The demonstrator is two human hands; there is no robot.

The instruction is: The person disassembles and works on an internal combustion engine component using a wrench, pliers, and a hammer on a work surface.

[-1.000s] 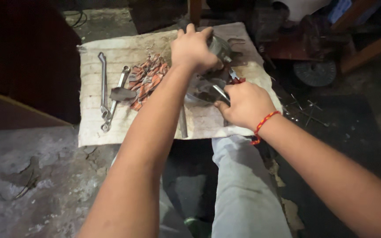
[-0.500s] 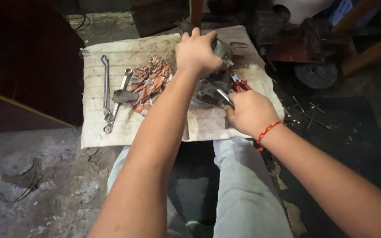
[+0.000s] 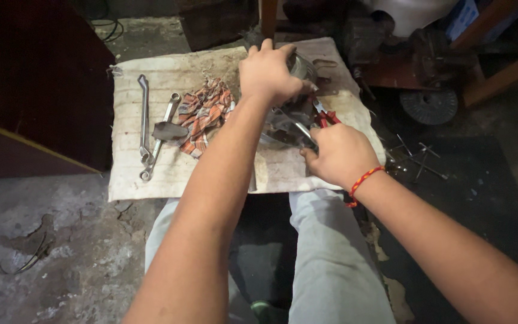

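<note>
Cloth [image 3: 151, 180], pale, spread on floor, carries everything. Metal part [image 3: 286, 123] lies right of centre on it; left hand [image 3: 268, 72] clamps its top. Right hand [image 3: 337, 156] grips red-handled pliers [image 3: 325, 117] (tips hidden). Wrenches [image 3: 148, 129] lie well left.

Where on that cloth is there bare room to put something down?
The cloth is bare along its top-left edge, above the wrenches, and along the near edge below the checked rag. It is crowded under the left hand and right hand, around the metal part.
</note>
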